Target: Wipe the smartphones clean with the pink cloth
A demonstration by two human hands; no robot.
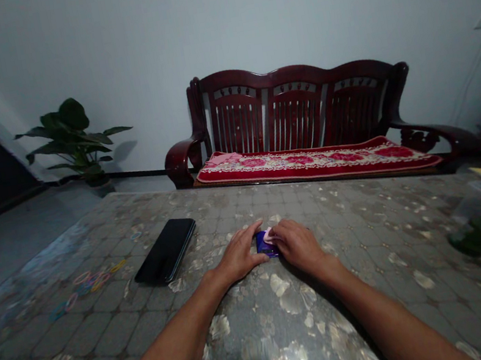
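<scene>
Two hands work mid-frame: my left hand spreads, unclosed, beside the purple packet, probably steadying it on the tabletop; my right hand pinches pale cloth.

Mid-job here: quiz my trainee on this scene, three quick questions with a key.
1. True or false: the right hand holds a thin, pale pink piece.
2. Which of these lies nearest the left hand: A) black, flat, rectangular phone; B) thin, coloured loops; C) green, see-through bottle?
3. What lies between the two hands, partly under the pink piece?

Key: 1. True. 2. A. 3. A small, flat, shiny purple-blue item.
</scene>
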